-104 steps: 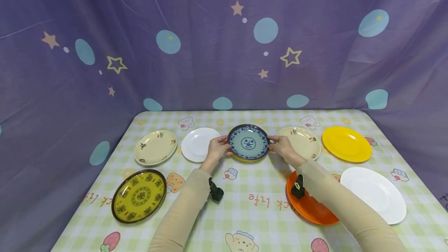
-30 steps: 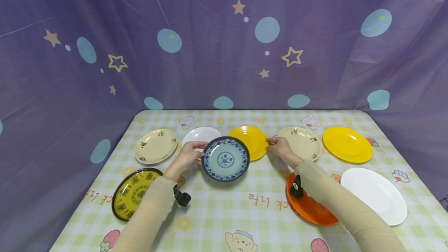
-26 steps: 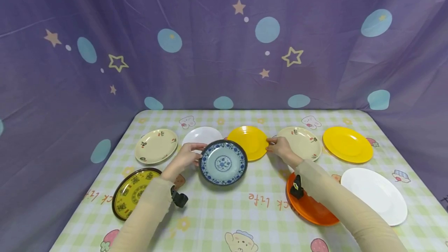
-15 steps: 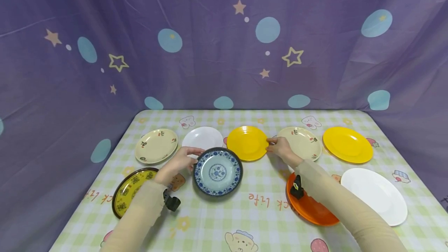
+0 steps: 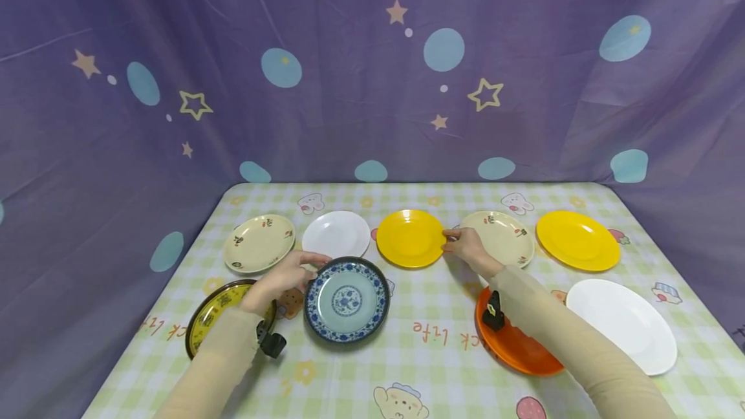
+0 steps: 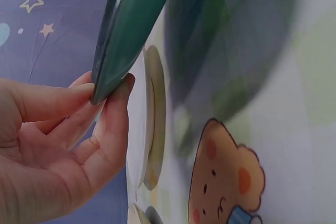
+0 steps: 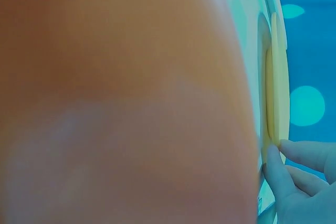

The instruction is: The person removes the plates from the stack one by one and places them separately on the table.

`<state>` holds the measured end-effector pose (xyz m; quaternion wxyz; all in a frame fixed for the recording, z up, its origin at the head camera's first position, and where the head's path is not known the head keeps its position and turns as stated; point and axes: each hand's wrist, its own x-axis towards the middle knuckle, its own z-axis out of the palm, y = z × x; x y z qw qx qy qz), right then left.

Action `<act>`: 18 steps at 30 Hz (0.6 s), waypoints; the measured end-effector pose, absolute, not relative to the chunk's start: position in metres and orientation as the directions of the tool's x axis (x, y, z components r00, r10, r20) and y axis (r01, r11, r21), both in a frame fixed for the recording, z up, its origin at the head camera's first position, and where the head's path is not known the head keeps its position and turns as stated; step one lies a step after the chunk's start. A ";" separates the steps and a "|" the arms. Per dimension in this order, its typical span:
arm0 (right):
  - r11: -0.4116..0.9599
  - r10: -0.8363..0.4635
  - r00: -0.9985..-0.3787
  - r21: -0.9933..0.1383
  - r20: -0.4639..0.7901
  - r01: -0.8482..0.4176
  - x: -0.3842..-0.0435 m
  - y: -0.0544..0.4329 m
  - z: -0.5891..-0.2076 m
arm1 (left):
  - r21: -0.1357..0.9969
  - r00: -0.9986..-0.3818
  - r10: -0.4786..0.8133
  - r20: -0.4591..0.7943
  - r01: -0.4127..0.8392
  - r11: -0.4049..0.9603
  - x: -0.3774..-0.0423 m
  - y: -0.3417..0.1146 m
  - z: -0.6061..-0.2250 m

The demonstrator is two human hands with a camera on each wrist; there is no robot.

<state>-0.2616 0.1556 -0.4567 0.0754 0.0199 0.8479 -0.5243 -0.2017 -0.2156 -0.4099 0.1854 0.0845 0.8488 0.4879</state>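
Between thumb and fingers, my left hand pinches the left rim of a blue-and-white patterned plate with a dark edge. In the left wrist view this plate's green underside hangs tilted above the tablecloth, casting a shadow. My right hand pinches the right edge of a small yellow plate at the back middle. The right wrist view shows thumb and fingertips on that yellow rim. An orange plate lies under my right forearm and blurs across most of the right wrist view.
At the back stand a cream plate, a white plate, another cream plate and a larger yellow plate. A brown-rimmed olive plate lies partly beneath my left arm. A large white plate is at right.
The blue patterned plate, earlier over the yellow one in both hands, has moved left and toward me in my left hand. My right hand stays at the yellow plate's edge, which has shifted slightly left.
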 end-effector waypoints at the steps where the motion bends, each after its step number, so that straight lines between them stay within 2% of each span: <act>1: 0.447 -0.044 -0.988 -0.887 -0.149 0.114 -0.262 0.156 -0.457 | 0.860 -0.915 0.333 -0.229 -0.030 0.510 -0.201 -0.217 -0.410; 13: 0.462 -0.047 -0.989 -0.880 -0.143 0.105 -0.262 0.155 -0.457 | 0.833 -0.898 0.392 -0.202 0.053 0.551 -0.196 -0.236 -0.411; 18: 0.436 -0.050 -0.990 -0.894 -0.135 0.100 -0.263 0.155 -0.459 | 0.836 -0.890 0.400 -0.217 0.042 0.547 -0.196 -0.241 -0.412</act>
